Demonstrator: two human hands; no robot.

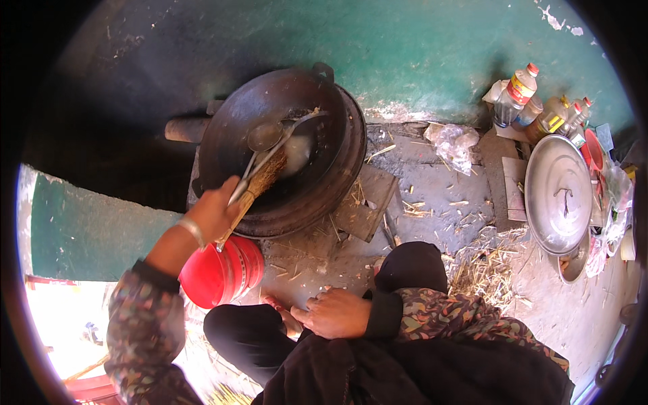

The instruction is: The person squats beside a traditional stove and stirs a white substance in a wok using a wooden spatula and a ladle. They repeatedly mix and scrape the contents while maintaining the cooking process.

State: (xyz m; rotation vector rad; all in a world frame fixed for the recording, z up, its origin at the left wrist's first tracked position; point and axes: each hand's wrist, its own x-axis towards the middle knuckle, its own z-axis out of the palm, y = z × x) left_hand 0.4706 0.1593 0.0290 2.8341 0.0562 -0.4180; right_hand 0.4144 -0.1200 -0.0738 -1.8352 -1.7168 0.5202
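My left hand (pixel 217 210) is closed round a straw whisk (pixel 268 174) and metal handles lying alongside it. One handle leads to a ladle (pixel 265 136); another long metal utensil (pixel 307 119) crosses beside it, its far end near the wok's wall. All reach into a large dark wok (pixel 233 115), tilted on its rim, with a little cloudy liquid (pixel 298 154) at the bottom. My right hand (pixel 334 313) rests by my knees, fingers loosely curled, with nothing seen in it.
A red bucket (pixel 233 270) stands below the wok. Straw (pixel 482 270) litters the floor. At right are a round metal lid (pixel 559 192), a metal pan (pixel 574 262), several bottles (pixel 520 88) and a crumpled plastic bag (pixel 453 146). A green wall (pixel 418 54) rises behind.
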